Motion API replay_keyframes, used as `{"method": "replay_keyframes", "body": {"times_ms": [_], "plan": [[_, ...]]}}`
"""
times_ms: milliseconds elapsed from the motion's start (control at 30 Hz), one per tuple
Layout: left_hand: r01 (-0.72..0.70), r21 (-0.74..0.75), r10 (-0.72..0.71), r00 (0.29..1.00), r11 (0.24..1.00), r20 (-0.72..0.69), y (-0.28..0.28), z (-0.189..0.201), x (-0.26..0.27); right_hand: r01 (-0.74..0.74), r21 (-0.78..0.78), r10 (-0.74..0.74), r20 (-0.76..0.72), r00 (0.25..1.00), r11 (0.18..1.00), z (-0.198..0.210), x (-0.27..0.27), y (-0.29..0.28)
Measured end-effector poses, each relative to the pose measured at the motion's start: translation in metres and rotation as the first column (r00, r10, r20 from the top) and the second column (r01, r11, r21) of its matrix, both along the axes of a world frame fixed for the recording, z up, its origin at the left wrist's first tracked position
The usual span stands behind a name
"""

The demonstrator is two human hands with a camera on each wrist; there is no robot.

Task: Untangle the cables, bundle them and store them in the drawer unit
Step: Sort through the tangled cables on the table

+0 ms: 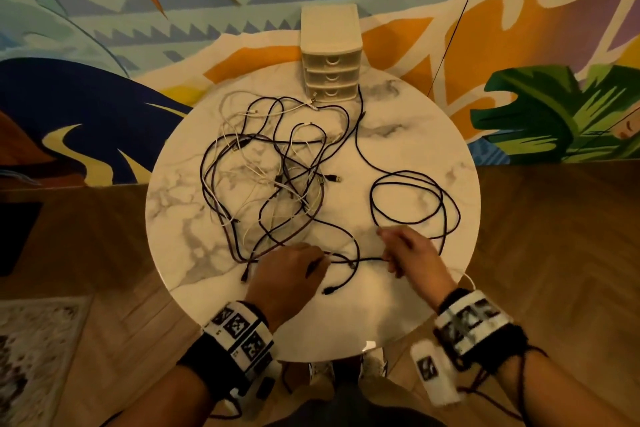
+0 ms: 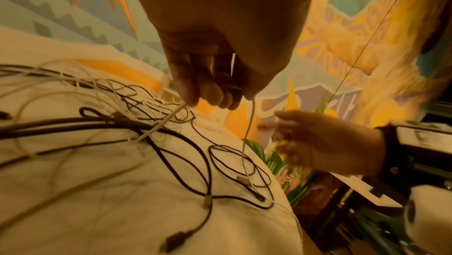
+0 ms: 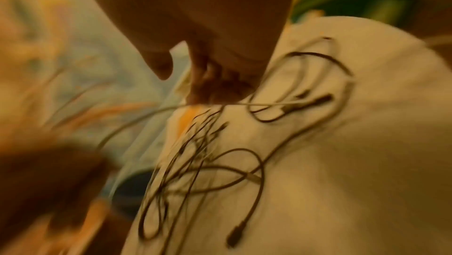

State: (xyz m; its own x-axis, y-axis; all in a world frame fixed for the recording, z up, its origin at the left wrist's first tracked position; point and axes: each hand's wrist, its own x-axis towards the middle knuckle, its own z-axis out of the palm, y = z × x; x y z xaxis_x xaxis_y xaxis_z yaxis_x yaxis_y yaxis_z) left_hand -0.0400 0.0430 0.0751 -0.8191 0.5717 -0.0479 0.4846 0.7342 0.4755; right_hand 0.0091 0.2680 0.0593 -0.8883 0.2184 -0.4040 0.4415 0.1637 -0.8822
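Note:
A tangle of black and white cables lies on the left-centre of the round marble table. A separate black cable lies in loose loops on the right. The cream drawer unit stands at the far edge, its drawers closed. My left hand grips a thin pale cable near the front edge, fingers curled round it. My right hand pinches the same stretch a short way to the right. The cable runs taut under its fingertips. The right wrist view is blurred.
Loose plug ends lie near the hands and by the tangle. A thin dark cord hangs behind the table on the right. Wooden floor surrounds the table, with a rug at the lower left and a painted wall behind.

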Motion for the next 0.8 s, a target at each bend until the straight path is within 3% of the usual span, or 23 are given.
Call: {"method": "replay_keyframes", "body": {"times_ms": [67, 100, 200, 300, 367, 500, 633, 733, 800], "plan": [[0.033, 0.017, -0.033, 0.999, 0.999, 0.021, 0.007, -0.001, 0.009, -0.278, 0.266, 0.319, -0.123, 0.940, 0.923, 0.007, 0.006, -0.027], [0.048, 0.039, -0.049, 0.998, 0.998, 0.035, 0.010, -0.002, 0.011, -0.364, 0.276, 0.402, -0.094, 0.911, 0.890, 0.009, 0.005, -0.036], [0.026, 0.111, -0.045, 0.983, 0.994, 0.178, 0.010, -0.014, 0.010, -0.390, 0.246, 0.411, -0.041, 0.911, 0.887, 0.009, -0.005, -0.041], [-0.046, -0.004, 0.044, 0.925, 0.999, 0.377, -0.001, -0.029, -0.004, -0.367, 0.320, 0.406, -0.065, 0.911, 0.874, 0.016, -0.016, -0.026], [-0.070, -0.042, 0.081, 0.920, 0.997, 0.382, -0.006, -0.030, -0.017, -0.331, 0.290, 0.377, -0.119, 0.919, 0.898, 0.025, -0.022, -0.018], [-0.097, 0.045, 0.074, 0.929, 0.994, 0.364, -0.008, -0.030, -0.039, -0.233, 0.184, 0.269, -0.205, 0.941, 0.955, 0.036, -0.033, -0.002], [-0.061, -0.100, 0.094, 0.926, 0.993, 0.365, -0.023, -0.046, -0.052, -0.121, 0.073, 0.135, -0.243, 0.961, 0.990, 0.037, -0.039, 0.024], [-0.252, 0.068, 0.217, 0.919, 0.965, 0.329, -0.026, -0.035, -0.057, 0.060, 0.037, -0.052, -0.184, 0.982, 0.998, 0.025, -0.037, 0.045], [-0.321, 0.176, 0.276, 0.931, 0.931, 0.241, -0.021, -0.017, -0.050, 0.237, 0.232, -0.188, -0.215, 0.958, 0.944, 0.018, -0.028, 0.054]]}}
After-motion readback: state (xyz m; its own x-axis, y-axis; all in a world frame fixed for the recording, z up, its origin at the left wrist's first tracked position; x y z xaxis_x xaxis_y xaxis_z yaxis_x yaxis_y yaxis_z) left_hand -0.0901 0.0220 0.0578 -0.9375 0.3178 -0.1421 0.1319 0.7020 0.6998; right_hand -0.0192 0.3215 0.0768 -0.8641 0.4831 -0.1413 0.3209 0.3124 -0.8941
